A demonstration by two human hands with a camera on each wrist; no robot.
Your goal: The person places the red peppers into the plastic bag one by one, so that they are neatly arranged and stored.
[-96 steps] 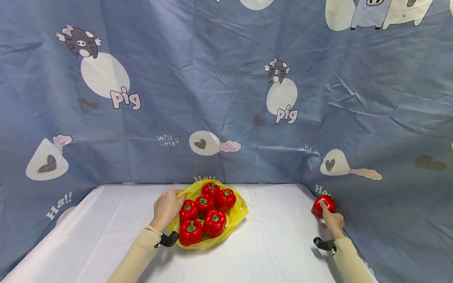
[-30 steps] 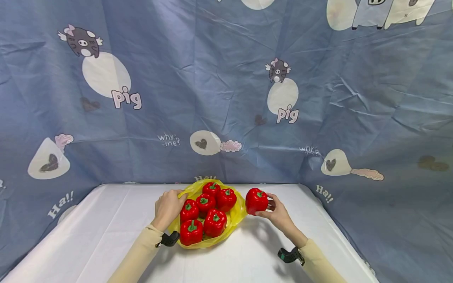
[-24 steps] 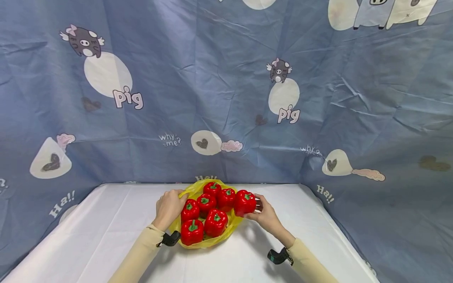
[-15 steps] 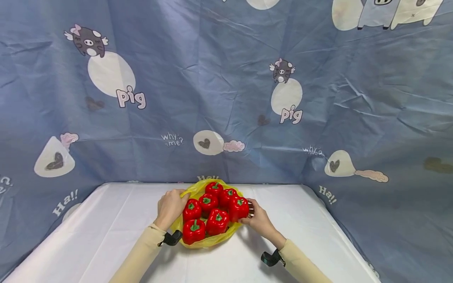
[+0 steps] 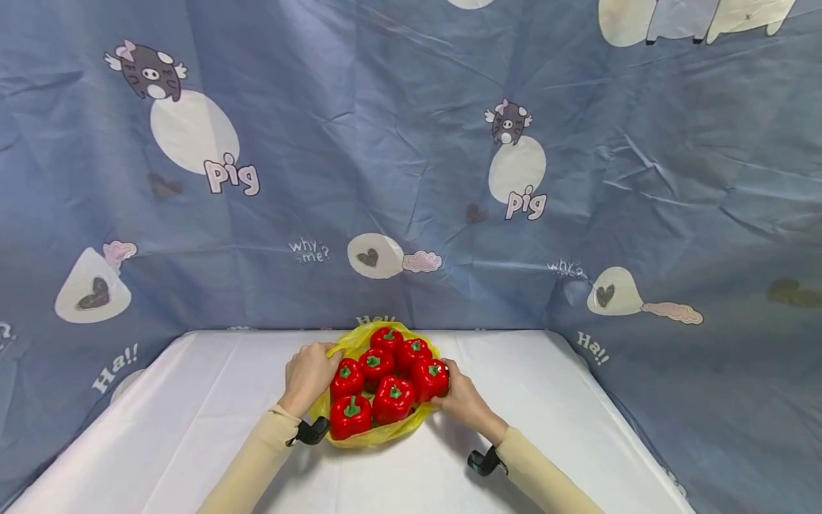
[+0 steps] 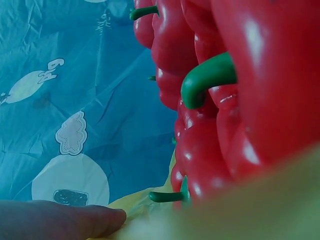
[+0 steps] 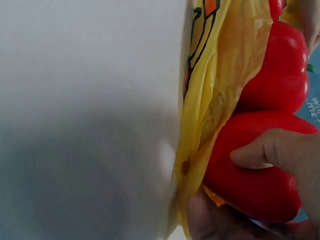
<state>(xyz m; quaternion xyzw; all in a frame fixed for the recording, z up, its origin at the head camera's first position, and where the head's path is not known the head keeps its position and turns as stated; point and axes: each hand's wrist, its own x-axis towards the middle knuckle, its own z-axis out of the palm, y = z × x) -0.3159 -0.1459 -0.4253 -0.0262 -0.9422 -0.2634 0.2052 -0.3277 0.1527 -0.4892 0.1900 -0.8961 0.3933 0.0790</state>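
A yellow plastic bag (image 5: 369, 437) stands with its mouth spread on the table, several red bell peppers (image 5: 393, 400) inside, green stems upward. My left hand (image 5: 308, 375) grips the bag's left rim; in the left wrist view a finger (image 6: 75, 220) lies beside the yellow plastic and peppers crowd the right side. At the bag's right side my right hand (image 5: 465, 400) holds a red bell pepper (image 5: 427, 382) among the others. The right wrist view shows the thumb on this pepper (image 7: 242, 187) and other fingers beneath, partly hidden by the bag's edge (image 7: 200, 130).
A white cloth covers the table (image 5: 546, 428). Behind and at both sides hangs a blue curtain (image 5: 411, 143) printed with pigs. Both wrists wear black straps (image 5: 313, 431).
My right hand has picked up the bell pepper at the table's far right and carried it left, then down into the bag's right side. My left hand has kept its grip on the rim.
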